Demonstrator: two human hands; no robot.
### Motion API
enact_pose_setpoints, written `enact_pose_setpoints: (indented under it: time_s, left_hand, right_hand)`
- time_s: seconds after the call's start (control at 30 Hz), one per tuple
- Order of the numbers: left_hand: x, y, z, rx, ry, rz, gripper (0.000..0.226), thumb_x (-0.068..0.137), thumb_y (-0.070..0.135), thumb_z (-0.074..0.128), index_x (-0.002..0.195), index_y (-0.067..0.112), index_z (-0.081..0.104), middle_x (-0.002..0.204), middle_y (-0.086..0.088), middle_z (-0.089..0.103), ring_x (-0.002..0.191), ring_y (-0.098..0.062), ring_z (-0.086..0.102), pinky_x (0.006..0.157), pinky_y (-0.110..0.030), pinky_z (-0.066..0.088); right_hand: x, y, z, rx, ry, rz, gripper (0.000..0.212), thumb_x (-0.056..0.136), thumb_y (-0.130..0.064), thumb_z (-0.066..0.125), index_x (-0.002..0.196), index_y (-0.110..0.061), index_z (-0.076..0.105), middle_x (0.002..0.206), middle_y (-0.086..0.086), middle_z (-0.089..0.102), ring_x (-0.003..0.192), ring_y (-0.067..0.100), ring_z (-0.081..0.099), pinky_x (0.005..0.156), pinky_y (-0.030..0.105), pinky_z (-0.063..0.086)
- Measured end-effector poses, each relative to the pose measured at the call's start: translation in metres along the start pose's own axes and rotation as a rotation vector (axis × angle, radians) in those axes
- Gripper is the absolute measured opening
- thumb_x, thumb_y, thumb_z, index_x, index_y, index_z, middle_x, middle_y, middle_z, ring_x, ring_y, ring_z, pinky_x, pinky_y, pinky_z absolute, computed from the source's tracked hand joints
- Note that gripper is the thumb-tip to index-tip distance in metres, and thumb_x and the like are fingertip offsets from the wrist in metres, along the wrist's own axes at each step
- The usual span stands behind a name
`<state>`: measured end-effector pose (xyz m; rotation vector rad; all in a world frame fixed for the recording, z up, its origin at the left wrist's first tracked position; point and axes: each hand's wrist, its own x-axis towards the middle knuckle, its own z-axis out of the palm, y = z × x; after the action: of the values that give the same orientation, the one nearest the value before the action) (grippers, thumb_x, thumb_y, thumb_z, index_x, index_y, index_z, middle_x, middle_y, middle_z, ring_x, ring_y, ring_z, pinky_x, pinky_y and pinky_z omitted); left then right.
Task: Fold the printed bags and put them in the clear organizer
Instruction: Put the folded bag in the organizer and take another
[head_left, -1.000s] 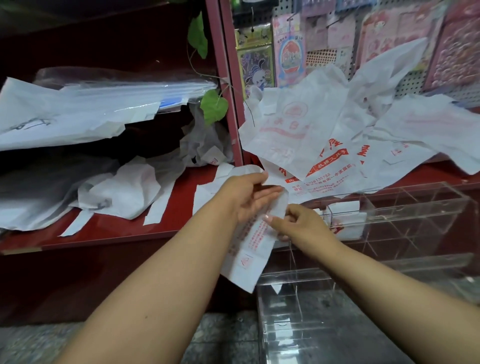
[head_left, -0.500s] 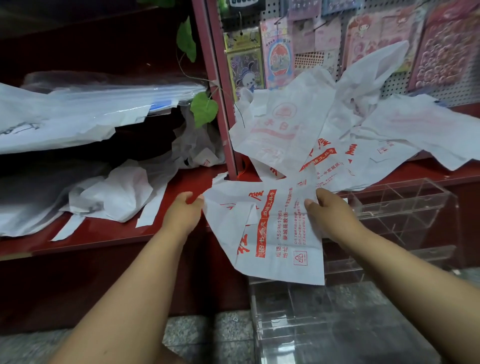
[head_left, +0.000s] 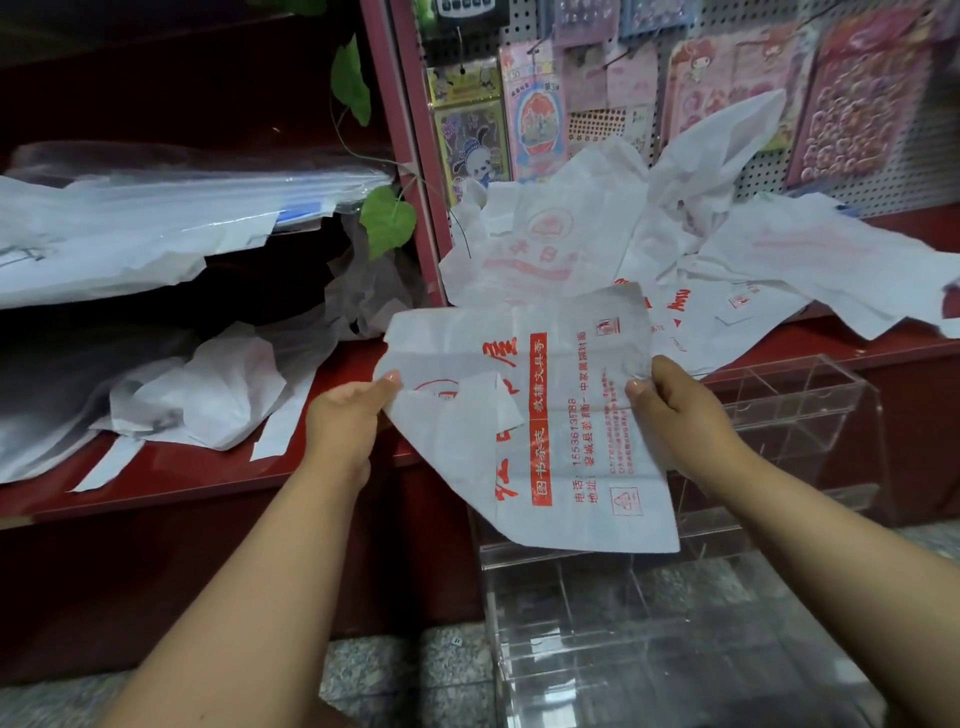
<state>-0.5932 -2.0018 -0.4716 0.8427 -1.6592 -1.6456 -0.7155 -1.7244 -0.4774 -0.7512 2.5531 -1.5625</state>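
Observation:
I hold one white bag with red print (head_left: 566, 415) spread out flat in front of me. My left hand (head_left: 345, 421) pinches its left edge and my right hand (head_left: 675, 410) pinches its right edge. One handle flap lies folded over near the left side. The bag hangs over the clear organizer (head_left: 810, 415), whose divided compartments stand on the floor below the red shelf. Behind it, a loose pile of more printed bags (head_left: 649, 249) lies on the shelf.
A red shelf (head_left: 182, 467) to the left carries crumpled white bags (head_left: 218, 400) and a stack of clear plastic sheets (head_left: 156, 208). A pegboard with sticker packs (head_left: 727, 83) rises behind the pile. A green vine leaf (head_left: 387, 218) hangs by the red post.
My hands have moved apart and spread the bag open, from a bunched fold at the middle to a flat sheet held by both edges. The view has shifted slightly left.

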Motion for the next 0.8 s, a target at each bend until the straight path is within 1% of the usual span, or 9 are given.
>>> enact_pose_setpoints:
  time_s: [0.13,0.2,0.27,0.37,0.43,0.5,0.6,0.7,0.8]
  left_hand:
    - [-0.010,0.007,-0.001,-0.040,-0.138,0.056,0.014,0.087,-0.003,0.065,0.090,0.011,0.065,0.097,-0.005,0.069,0.086,-0.020,0.069,0.070,-0.026,0.055]
    - [-0.014,0.013,-0.004,-0.002,-0.219,0.055,0.028,0.088,-0.009,0.055,0.103,0.009,0.069,0.107,-0.004,0.069,0.095,-0.020,0.069,0.075,-0.026,0.055]
    - [-0.017,0.017,-0.005,0.021,-0.250,0.049,0.029,0.088,-0.008,0.051,0.100,0.007,0.073,0.106,-0.008,0.072,0.098,-0.023,0.069,0.084,-0.030,0.054]
    - [-0.021,0.019,-0.004,-0.037,-0.228,0.052,0.020,0.094,0.011,0.056,0.087,0.004,0.074,0.086,-0.004,0.077,0.089,-0.021,0.072,0.087,-0.036,0.052]
    - [-0.020,0.019,-0.004,-0.055,-0.151,0.104,0.018,0.091,0.018,0.064,0.081,0.007,0.075,0.085,-0.010,0.076,0.088,-0.028,0.070,0.086,-0.038,0.054]
    - [-0.019,0.019,-0.007,-0.046,-0.128,0.160,0.007,0.085,0.010,0.071,0.082,0.013,0.076,0.087,-0.009,0.076,0.090,-0.031,0.069,0.083,-0.038,0.055]
    - [-0.021,0.021,-0.008,-0.020,-0.254,0.141,0.033,0.077,-0.008,0.072,0.100,0.017,0.073,0.103,-0.010,0.074,0.094,-0.027,0.071,0.080,-0.035,0.058]
    - [-0.024,0.024,-0.011,0.014,-0.313,0.116,0.038,0.076,-0.012,0.070,0.103,0.016,0.073,0.102,-0.012,0.074,0.095,-0.027,0.072,0.080,-0.036,0.059]
    - [-0.020,0.026,-0.015,0.060,-0.249,0.137,0.022,0.080,-0.005,0.071,0.088,0.015,0.077,0.101,-0.015,0.074,0.100,-0.034,0.069,0.091,-0.044,0.055]
  right_hand:
    - [0.002,0.002,-0.004,0.195,0.040,0.092,0.020,0.101,-0.030,0.042,0.107,-0.016,0.056,0.099,0.000,0.068,0.089,0.019,0.067,0.073,0.036,0.055]
    - [0.002,0.002,-0.006,0.273,0.052,0.115,0.023,0.101,-0.030,0.043,0.109,-0.014,0.057,0.101,0.002,0.069,0.091,0.019,0.068,0.077,0.039,0.056]
    - [0.002,0.002,-0.008,0.286,0.065,0.118,0.026,0.101,-0.030,0.043,0.109,-0.009,0.057,0.100,0.004,0.069,0.091,0.020,0.068,0.080,0.041,0.056]
    - [0.004,0.003,-0.008,0.312,0.061,0.154,0.030,0.101,-0.030,0.043,0.103,-0.004,0.057,0.096,0.005,0.069,0.087,0.021,0.068,0.077,0.037,0.054]
    - [0.007,0.005,-0.007,0.367,0.087,0.207,0.034,0.100,-0.032,0.045,0.094,0.000,0.056,0.091,0.009,0.068,0.086,0.026,0.066,0.077,0.039,0.051]
    - [0.010,0.007,-0.007,0.425,0.116,0.240,0.031,0.099,-0.033,0.047,0.086,-0.007,0.057,0.093,0.012,0.069,0.088,0.029,0.066,0.083,0.044,0.051]
    - [0.012,0.006,-0.009,0.499,0.157,0.264,0.019,0.098,-0.030,0.051,0.093,-0.014,0.059,0.099,0.008,0.071,0.092,0.026,0.069,0.088,0.047,0.054]
    - [0.014,0.005,-0.013,0.545,0.271,0.262,0.012,0.097,-0.023,0.055,0.107,-0.021,0.049,0.095,0.003,0.068,0.086,0.020,0.069,0.082,0.043,0.057]
    - [0.014,0.000,-0.020,0.529,0.230,0.212,0.006,0.097,-0.019,0.054,0.094,-0.024,0.056,0.097,0.004,0.070,0.084,0.017,0.069,0.065,0.032,0.056]
